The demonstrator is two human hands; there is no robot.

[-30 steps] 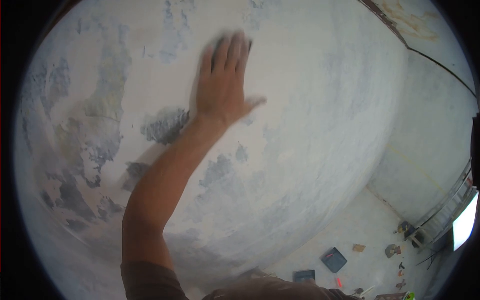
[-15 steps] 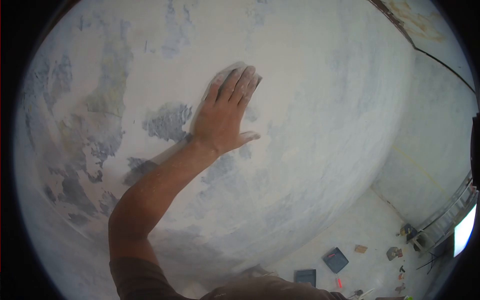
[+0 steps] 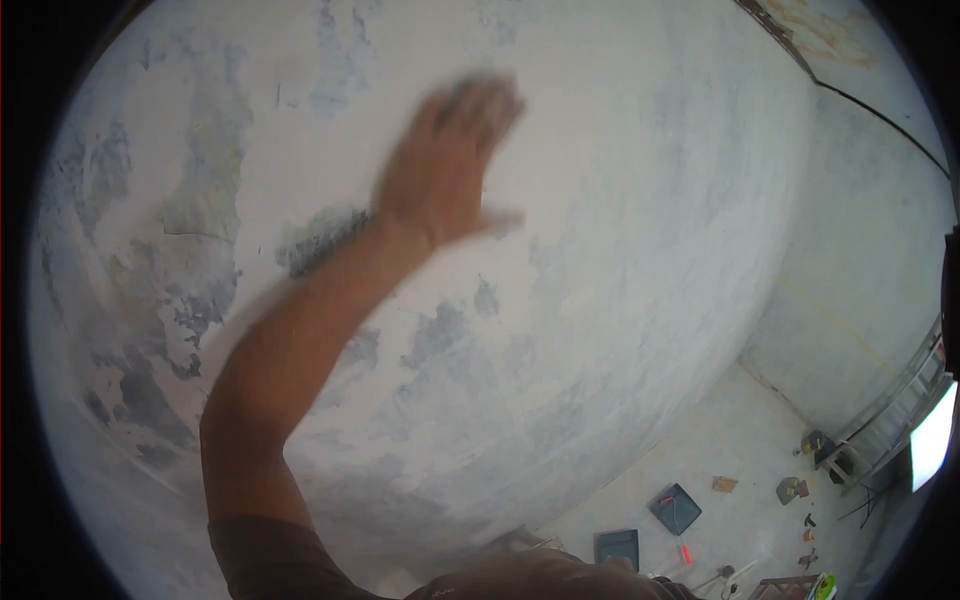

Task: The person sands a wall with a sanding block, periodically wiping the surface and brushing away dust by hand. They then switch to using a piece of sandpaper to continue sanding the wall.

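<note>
My left hand is flat against a patchy plastered wall, smeared by motion. Its fingers point up and its thumb sticks out to the right. A thin dark piece that looks like sandpaper shows between the fingers, pressed under them; most of it is hidden. Pale dust coats the fingertips. Just left of the wrist is a dark grey bare patch in the white coating. My right hand is out of view.
On the floor far below lie a dark paint tray, a second tray, a red-handled tool and several scraps. A metal ladder leans at the right. A side wall meets this one.
My left hand has slid upward along the wall with the dark piece under its fingers. More of the grey patches below the forearm now shows. The view has shifted slightly.
</note>
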